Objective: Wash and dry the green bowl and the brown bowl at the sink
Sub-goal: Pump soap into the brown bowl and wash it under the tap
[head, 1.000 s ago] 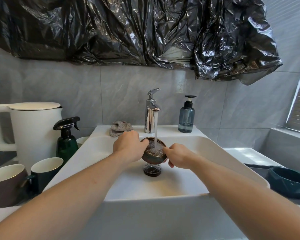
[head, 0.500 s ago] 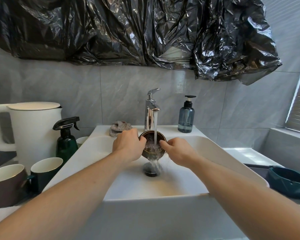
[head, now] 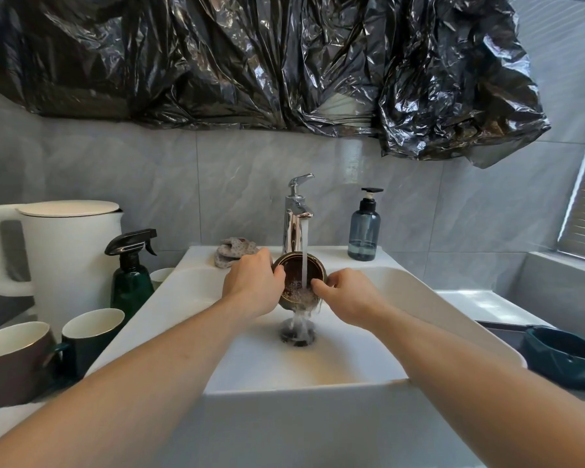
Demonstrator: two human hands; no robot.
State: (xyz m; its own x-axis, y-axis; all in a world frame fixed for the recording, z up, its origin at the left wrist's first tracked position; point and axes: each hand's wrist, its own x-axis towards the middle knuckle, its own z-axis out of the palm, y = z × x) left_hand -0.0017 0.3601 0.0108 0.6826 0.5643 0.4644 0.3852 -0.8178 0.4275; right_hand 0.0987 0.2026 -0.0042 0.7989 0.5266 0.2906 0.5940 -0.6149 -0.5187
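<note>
The brown bowl is held over the white sink under the running tap. It is tilted toward me, and water spills from its near rim down to the drain. My left hand grips its left rim and my right hand grips its right rim. A dark green bowl sits on the counter to the right of the sink. A patterned cloth lies on the sink ledge behind my left hand.
A blue soap dispenser stands right of the tap. Left of the sink are a green spray bottle, a white kettle, a green mug and a brown mug. Black plastic sheeting hangs above.
The bowl has been raised closer to the tap and tipped toward me, and water now pours out of it into the drain. Both hands have kept their hold.
</note>
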